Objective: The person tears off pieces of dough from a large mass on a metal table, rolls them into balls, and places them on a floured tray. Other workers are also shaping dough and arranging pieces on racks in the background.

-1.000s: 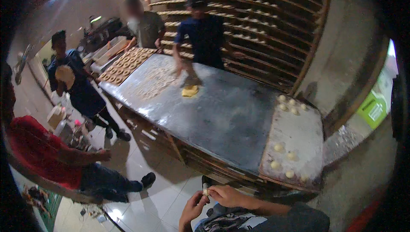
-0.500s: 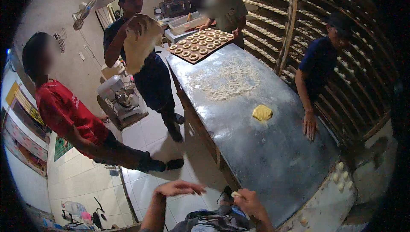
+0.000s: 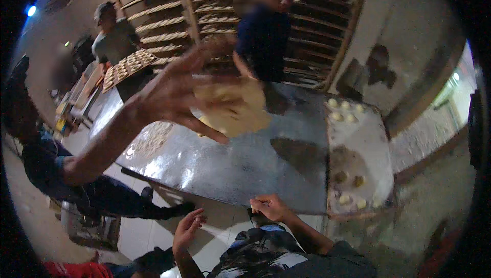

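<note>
Seen from above, a person's two bare hands are low in the view, before the near edge of a long, shiny grey table point(image 3: 225, 163). The left hand point(image 3: 188, 228) is apart from the table, its fingers loosely parted and nothing visible in its grasp. The right hand point(image 3: 268, 208) is nearest the table edge, its fingers bent close together; whether something small is pinched there cannot be told. To its right, pale dough balls point(image 3: 346, 105) sit on a floured board point(image 3: 365, 145) at the table's end, in one group at the far side and another at the near side. Across the middle, a co-worker's blurred hand point(image 3: 176, 96), widely spread, overlaps a pale yellow dough sheet point(image 3: 245, 111); contact is unclear. Loose flour point(image 3: 152, 140) lies toward the table's left. Behind stand a person in dark blue point(image 3: 263, 45) and a wooden rack point(image 3: 186, 6) with loaded shelves.
</note>
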`<action>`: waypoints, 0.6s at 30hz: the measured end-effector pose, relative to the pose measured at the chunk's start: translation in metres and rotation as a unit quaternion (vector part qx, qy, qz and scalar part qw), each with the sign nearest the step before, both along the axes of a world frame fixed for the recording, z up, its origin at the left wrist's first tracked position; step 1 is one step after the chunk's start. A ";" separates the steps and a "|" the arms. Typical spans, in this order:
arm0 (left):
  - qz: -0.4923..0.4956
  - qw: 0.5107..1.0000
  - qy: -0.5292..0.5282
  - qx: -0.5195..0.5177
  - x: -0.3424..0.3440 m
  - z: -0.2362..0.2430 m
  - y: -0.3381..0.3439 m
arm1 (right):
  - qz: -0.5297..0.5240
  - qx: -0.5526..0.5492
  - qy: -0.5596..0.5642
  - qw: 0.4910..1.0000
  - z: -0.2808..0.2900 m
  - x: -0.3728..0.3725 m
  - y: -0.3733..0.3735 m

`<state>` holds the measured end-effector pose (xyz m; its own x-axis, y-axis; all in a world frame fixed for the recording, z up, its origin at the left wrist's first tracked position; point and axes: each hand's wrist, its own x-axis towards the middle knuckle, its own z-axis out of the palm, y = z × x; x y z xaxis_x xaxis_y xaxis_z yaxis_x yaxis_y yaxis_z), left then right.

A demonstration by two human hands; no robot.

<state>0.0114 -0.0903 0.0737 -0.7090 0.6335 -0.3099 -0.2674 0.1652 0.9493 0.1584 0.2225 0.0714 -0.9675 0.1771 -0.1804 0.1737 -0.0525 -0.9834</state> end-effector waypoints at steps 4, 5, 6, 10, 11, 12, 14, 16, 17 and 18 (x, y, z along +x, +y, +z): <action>-0.078 0.987 0.133 -0.045 -0.024 0.001 0.030 | -0.062 0.035 -0.047 0.996 -0.019 0.047 -0.029; -0.105 0.979 0.165 -0.062 -0.026 0.008 0.038 | -0.090 0.055 -0.043 0.993 -0.020 0.057 -0.040; -0.134 0.970 0.181 -0.090 -0.020 0.028 0.054 | -0.113 0.075 -0.042 0.990 -0.019 0.066 -0.049; -0.235 0.945 0.226 -0.008 -0.002 0.024 0.098 | -0.167 0.032 -0.028 0.985 -0.036 0.100 -0.074; -0.248 0.941 0.229 -0.014 0.002 0.020 0.111 | -0.181 0.001 -0.044 0.983 -0.040 0.108 -0.081; -0.261 0.937 0.232 -0.020 0.005 0.015 0.130 | -0.183 -0.036 -0.042 0.982 -0.043 0.116 -0.082; -0.257 0.931 0.260 0.007 0.002 -0.016 0.179 | -0.194 -0.107 -0.040 0.974 -0.040 0.126 -0.084; -0.246 0.916 0.317 -0.002 -0.004 -0.024 0.236 | -0.185 -0.177 -0.039 0.966 -0.042 0.130 -0.082; -0.211 0.910 0.356 -0.036 -0.006 -0.038 0.263 | -0.174 -0.209 -0.039 0.961 -0.041 0.131 -0.077; -0.171 0.901 0.394 -0.070 -0.008 -0.052 0.288 | -0.192 -0.246 -0.052 0.949 -0.032 0.130 -0.075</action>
